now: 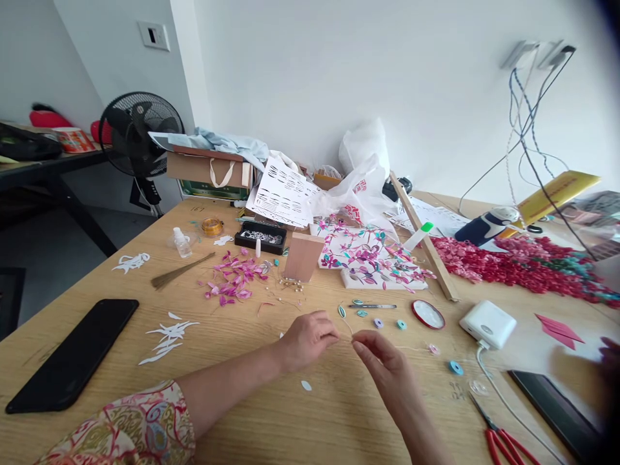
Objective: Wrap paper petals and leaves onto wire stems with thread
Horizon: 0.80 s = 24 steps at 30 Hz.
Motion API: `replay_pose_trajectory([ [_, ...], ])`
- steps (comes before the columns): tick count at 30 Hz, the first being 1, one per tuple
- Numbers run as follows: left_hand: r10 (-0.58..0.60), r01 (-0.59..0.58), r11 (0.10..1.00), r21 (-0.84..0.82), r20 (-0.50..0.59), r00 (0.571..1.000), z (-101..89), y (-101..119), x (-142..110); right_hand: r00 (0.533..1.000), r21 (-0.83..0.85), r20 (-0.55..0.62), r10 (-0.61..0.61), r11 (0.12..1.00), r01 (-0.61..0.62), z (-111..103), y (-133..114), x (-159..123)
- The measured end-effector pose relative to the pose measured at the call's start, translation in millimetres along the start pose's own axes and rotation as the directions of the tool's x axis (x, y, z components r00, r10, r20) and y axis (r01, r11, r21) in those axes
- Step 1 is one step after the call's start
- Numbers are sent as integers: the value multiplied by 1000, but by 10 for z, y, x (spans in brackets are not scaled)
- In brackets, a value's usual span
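Observation:
Between finger and thumb, my right hand (380,358) pinches the thin stem of a small green leaf (341,311) with a pale edge. The leaf stands up above the fingertips. A fine thread runs from that hand toward a pink-and-white spool (433,349) on the right. My left hand (310,339) is closed just left of the stem, fingertips pressed together; what they hold, if anything, is too small to make out. Below the hands lies a white leaf-shaped piece (306,385). Just beyond are a teal leaf (361,313), a purple spool (378,323) and a teal spool (402,325).
Pink petals (235,278) and white cut strips (169,337) lie left of centre. A black tablet-like slab (75,352) is at far left. Red-handled scissors (501,436), a white charger (487,324) with cable and a phone (557,410) occupy the right. A wooden block (304,257) stands behind the hands.

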<state>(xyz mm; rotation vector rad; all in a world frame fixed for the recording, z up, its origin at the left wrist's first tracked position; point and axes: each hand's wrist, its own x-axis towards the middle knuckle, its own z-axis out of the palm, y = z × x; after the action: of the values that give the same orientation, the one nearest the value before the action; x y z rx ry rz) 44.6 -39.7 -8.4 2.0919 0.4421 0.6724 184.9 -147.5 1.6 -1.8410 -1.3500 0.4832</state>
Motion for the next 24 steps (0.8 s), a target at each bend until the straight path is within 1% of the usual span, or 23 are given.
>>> replay_pose_trajectory([
  [1, -128, 129, 981, -147, 15, 992, -6, 1, 14, 996, -77, -40, -79, 994, 76, -22, 0, -12],
  [2, -249, 257, 920, -294, 68, 966, -14, 4, 26, 982, -159, -67, -177, 973, 165, -46, -4, -23],
  [3, -339, 369, 828, -423, 146, 929, -23, 8, 33, 959, -235, -66, -276, 938, 253, -71, -11, -33],
  [4, -392, 454, 722, -522, 232, 890, -31, 11, 35, 932, -295, -40, -360, 896, 333, -94, -18, -39],
  [5, -412, 511, 623, -592, 307, 858, -38, 13, 33, 906, -335, -2, -423, 854, 398, -115, -26, -43],
  [6, -413, 543, 544, -640, 359, 837, -44, 13, 27, 886, -362, 37, -462, 820, 443, -133, -34, -43],
  [7, -406, 560, 487, -670, 394, 825, -47, 10, 20, 874, -381, 71, -481, 796, 470, -147, -42, -42],
  [8, -400, 571, 449, -688, 417, 816, -48, 4, 12, 866, -393, 97, -490, 780, 486, -158, -51, -39],
  [10, -389, 581, 408, -704, 442, 808, -45, -9, 0, 855, -397, 123, -504, 764, 508, -169, -72, -37],
  [12, -378, 584, 406, -703, 453, 807, -37, -16, -4, 846, -372, 132, -517, 765, 526, -167, -101, -39],
  [14, -373, 576, 446, -685, 442, 816, -29, -4, 0, 855, -326, 121, -504, 794, 514, -149, -133, -45],
  [15, -375, 560, 495, -664, 418, 827, -27, 8, 3, 872, -297, 103, -478, 822, 485, -134, -147, -47],
  [16, -374, 526, 575, -626, 370, 850, -27, 23, 7, 899, -266, 75, -432, 860, 436, -116, -157, -47],
  [17, -353, 459, 687, -563, 294, 888, -28, 38, 9, 929, -231, 43, -367, 901, 367, -94, -162, -41],
  [18, -292, 356, 814, -459, 206, 934, -32, 51, 11, 958, -190, 10, -288, 940, 284, -70, -161, -28],
  [19, -189, 219, 925, -311, 125, 974, -37, 60, 11, 979, -138, -19, -202, 971, 198, -43, -153, -6],
  [20, -57, 66, 989, -131, 67, 996, -44, 62, 11, 992, -67, -38, -117, 991, 114, -15, -139, 25],
  [21, 74, -76, 996, 50, 39, 996, -53, 56, 11, 998, 11, -44, -45, 999, 45, 15, -121, 65],
  [22, 179, -181, 962, 205, 30, 983, -63, 44, 11, 999, 87, -38, 6, 996, -2, 46, -101, 114],
  [23, 244, -238, 918, 318, 23, 970, -75, 26, 14, 999, 149, -28, 33, 988, -29, 78, -81, 167],
  [24, 272, -251, 889, 383, 1, 962, -88, 4, 21, 999, 191, -21, 40, 981, -35, 109, -63, 222],
])
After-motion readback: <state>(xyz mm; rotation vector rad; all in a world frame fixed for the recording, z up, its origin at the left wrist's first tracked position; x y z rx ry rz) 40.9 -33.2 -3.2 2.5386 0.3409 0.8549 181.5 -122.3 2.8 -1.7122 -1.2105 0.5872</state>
